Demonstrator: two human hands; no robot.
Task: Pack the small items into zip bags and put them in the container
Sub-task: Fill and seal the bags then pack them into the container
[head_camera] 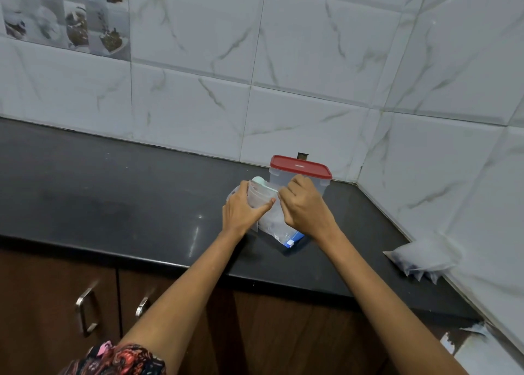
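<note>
Both hands are closed on a clear plastic zip bag with a blue slider (273, 218), the left hand (243, 210) and the right hand (304, 207) close together. Directly behind the grip, passage is blocked by a clear rectangular plastic container with a red lid (300, 173), with the white marble-patterned tiled wall (198, 99) behind it. Left of the grip, the black polished stone countertop (99, 193) is left bare. Well right of the grip, a second filled clear bag (422, 258) is set against the side wall.
</note>
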